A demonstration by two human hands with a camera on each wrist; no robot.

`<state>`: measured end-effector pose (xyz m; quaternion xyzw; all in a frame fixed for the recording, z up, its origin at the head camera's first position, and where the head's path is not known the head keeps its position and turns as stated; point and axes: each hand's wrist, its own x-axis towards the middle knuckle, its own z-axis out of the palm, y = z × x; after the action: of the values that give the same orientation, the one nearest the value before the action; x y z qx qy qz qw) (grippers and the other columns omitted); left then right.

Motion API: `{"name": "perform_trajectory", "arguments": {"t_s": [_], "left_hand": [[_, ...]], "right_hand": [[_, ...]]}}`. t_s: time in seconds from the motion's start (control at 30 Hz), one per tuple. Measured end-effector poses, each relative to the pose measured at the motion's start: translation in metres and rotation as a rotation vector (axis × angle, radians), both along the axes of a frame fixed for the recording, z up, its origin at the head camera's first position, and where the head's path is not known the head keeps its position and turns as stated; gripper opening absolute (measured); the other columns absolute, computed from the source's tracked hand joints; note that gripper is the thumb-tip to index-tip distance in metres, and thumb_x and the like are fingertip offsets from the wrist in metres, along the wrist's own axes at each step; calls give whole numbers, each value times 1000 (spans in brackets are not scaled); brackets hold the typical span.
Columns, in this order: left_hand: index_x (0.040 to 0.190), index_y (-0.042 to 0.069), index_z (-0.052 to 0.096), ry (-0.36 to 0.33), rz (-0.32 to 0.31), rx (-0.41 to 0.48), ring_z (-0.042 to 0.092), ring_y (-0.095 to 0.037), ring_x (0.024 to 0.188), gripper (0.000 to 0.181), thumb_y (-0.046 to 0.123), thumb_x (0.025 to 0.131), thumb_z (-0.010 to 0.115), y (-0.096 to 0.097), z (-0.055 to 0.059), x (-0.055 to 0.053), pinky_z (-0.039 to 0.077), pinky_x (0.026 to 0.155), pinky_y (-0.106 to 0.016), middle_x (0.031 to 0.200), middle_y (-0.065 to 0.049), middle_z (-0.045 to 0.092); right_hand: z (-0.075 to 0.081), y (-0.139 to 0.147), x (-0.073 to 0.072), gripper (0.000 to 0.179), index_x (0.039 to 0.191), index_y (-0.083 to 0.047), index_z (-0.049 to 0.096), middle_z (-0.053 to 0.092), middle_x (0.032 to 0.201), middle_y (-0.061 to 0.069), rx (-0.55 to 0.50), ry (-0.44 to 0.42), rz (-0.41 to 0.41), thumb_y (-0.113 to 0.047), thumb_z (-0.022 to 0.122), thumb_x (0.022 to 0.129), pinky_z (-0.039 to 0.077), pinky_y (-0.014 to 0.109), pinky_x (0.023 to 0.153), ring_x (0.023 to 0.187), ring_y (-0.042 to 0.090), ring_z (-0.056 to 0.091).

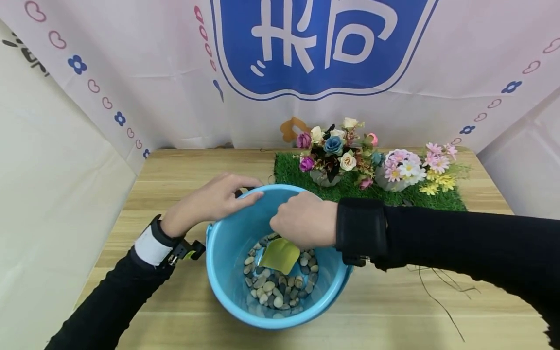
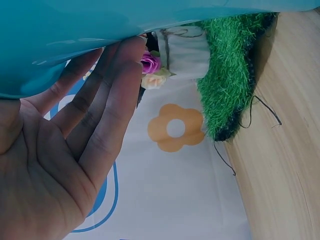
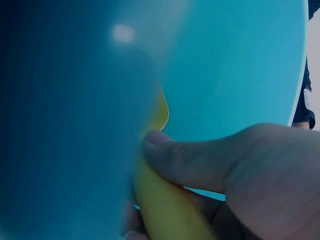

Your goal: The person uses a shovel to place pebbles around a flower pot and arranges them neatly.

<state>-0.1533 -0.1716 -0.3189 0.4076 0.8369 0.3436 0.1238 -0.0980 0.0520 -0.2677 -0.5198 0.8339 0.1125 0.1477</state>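
Scoop (image 1: 280,256): yellow-green, inside the bucket (image 1: 229,238), its blade over the pebbles (image 1: 277,291) — whether it touches them, I cannot tell.
Right hand (image 1: 304,218): clamped on the scoop's handle, the thumb pressed along it and the fingers curled round the other side; the hand itself is within the ring of the bucket's rim.
Left hand (image 1: 214,199): at the far left part of the rim, thumb over the edge and fingers along the outside wall, so the rim is held between them.
Bucket: light blue, upright on the wooden table (image 1: 175,301), near the front edge of the grass mat.
Pebbles: grey, white and tan, heaped on the near side of the bucket's bottom, with more curving up both sides of the blade.
Grass mat (image 1: 285,167): green, towards the back of the table — it carries a pot of mixed flowers (image 1: 333,145) and, to the right, a bunch of pink, white and yellow ones (image 1: 407,169).
Backdrop (image 1: 170,97): white cloth behind the table, with a big blue sign (image 1: 323,80), hearts and small flowers printed on it.
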Motion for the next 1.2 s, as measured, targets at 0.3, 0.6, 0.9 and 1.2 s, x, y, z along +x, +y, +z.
{"name": "perform_trajectory", "arguments": {"t_s": [0.3,0.6,0.9,1.2], "left_hand": [[115,12,73,-16,4,-5,69,-6,74,23,23,108,53,0,-1,0,57,65,-31,97,4,72],[117,12,72,-16,1,-9,70,-6,76,24,23,108,53,0,-1,0,57,66,-30,99,3,72],[115,11,73,1,-3,-5,69,-5,74,24,22,108,53,0,0,-1,57,65,-31,97,2,72],[115,12,73,2,-6,-2,68,-6,71,23,22,107,54,0,0,0,57,64,-32,97,3,72]], "right_hand": [[1,-4,-8,11,108,-10,72,66,86,3,95,-135,-59,-16,67,101,54,33,71,74,19,63],[15,-13,-9,9,109,-14,68,59,82,-1,211,-219,-104,-18,64,102,46,30,65,68,16,55],[15,-22,-10,17,119,-12,67,59,85,1,224,-262,-139,-13,59,105,41,30,65,70,18,53],[-2,-25,-18,14,105,-14,70,60,79,-1,277,-423,-67,-22,59,106,39,27,63,65,12,51]]}}
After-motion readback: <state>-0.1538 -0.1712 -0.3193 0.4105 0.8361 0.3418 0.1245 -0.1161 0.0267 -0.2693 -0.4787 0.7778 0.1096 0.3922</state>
